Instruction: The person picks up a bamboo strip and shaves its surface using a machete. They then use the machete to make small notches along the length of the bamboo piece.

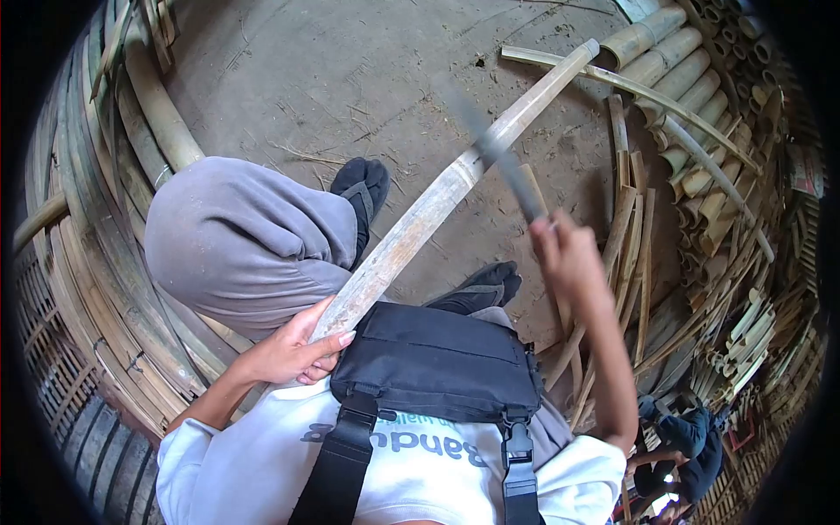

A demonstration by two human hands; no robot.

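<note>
A: Left hand?
B: Left hand (pixel 302 350) is clamped on the near end of a long, pale, flat bamboo strip (pixel 437 206), low by the lap, beside a black rectangular fabric bag (pixel 437 359).
A: Where does the strip run?
B: Slantwise, up and away to the right, past a knee in soft grey cloth (pixel 245 236). Far end overlaps a thin, straw-coloured bamboo lath (pixel 534 57), near a stack of thick, round bamboo poles (pixel 665 61). Can't tell if strip and lath touch.
A: Right hand?
B: Right hand (pixel 573 258) is closed round the near end of a long, narrow grey blade (pixel 516 179). Grip hides the handle.
A: Blade on the strip?
B: Crosses it in my sight, around the dark joint. Blurred; contact unclear.
A: Anyone else?
B: One dark-clothed person (pixel 687 437), lower right, well apart.
</note>
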